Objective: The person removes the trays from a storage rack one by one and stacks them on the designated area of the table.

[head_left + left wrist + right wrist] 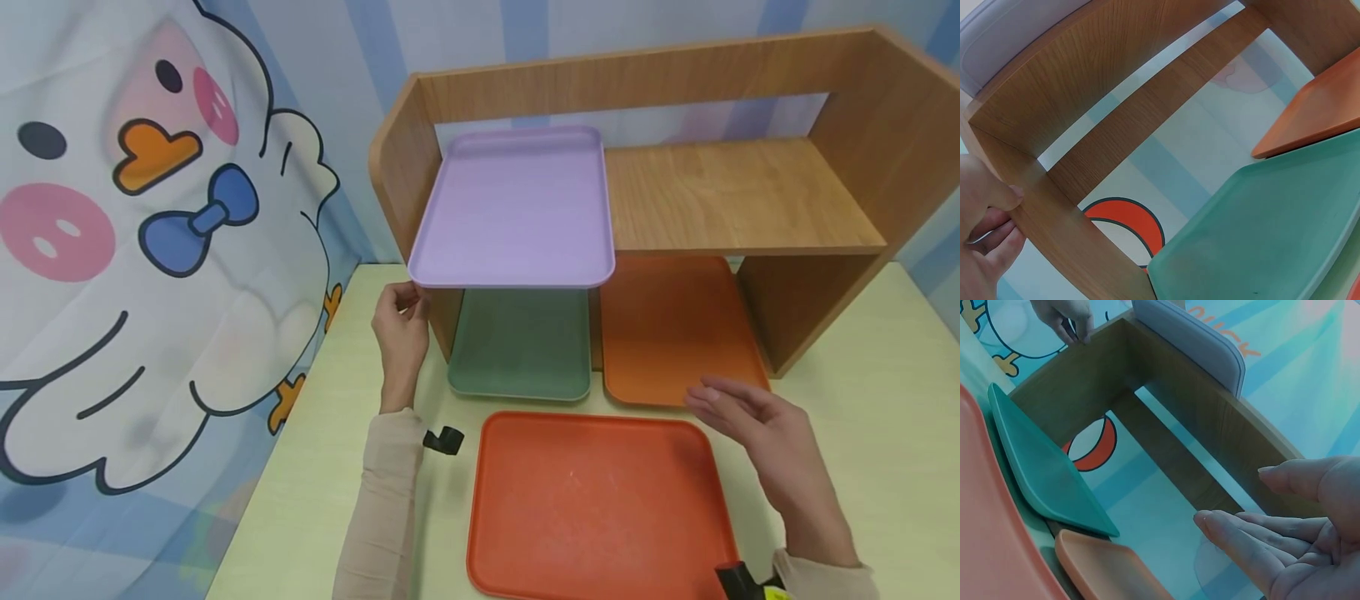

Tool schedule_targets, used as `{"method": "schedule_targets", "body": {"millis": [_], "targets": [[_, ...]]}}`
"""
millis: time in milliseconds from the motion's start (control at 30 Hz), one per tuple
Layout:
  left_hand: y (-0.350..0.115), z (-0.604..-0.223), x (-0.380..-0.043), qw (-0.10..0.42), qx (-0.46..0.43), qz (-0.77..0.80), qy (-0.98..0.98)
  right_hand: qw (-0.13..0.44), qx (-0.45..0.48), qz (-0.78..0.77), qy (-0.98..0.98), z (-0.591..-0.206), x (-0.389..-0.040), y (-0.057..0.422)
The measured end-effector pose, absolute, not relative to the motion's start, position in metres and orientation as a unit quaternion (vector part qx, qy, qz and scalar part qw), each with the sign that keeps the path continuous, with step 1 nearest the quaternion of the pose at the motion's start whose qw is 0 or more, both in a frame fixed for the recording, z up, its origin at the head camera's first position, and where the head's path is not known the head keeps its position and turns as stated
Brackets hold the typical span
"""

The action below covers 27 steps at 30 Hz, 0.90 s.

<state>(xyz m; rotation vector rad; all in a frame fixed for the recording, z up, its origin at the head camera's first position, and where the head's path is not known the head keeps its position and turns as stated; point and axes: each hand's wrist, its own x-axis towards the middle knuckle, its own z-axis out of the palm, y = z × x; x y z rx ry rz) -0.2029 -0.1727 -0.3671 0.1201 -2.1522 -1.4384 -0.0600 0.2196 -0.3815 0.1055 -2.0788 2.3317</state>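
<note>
A two-level wooden shelf (746, 196) stands on the table. My left hand (402, 337) is at its left side panel, below the purple tray; the left wrist view shows the thumb (1007, 197) and fingers pinching the panel's front edge. My right hand (772, 454), fingers extended and holding nothing, is in front of the shelf's right half, near the front corner of the orange tray (675, 333). The purple tray (517, 208) lies on the upper board's left side, its front overhanging. A green tray (525, 346) sits in the lower left, beside the orange one.
A red-orange tray (600, 500) lies on the pale yellow table (870, 383) in front of the shelf, between the forearms. Behind and to the left hangs a curtain (247, 333) printed with a cartoon duck. Each wrist carries a black mount (444, 440).
</note>
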Motion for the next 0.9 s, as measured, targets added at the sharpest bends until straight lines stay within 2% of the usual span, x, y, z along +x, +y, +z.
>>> {"method": "schedule_targets", "body": {"millis": [300,900], "targets": [[-0.173,-0.367,-0.203,0.275,0.041,-0.535,-0.798,0.034,0.042,0.747,-0.663,-0.371,-0.066,0.205],[-0.172,-0.368,-0.202,0.279,0.039,-0.530,-0.800,0.024,0.024,0.728,-0.684,-0.350,-0.079,0.178]]}}
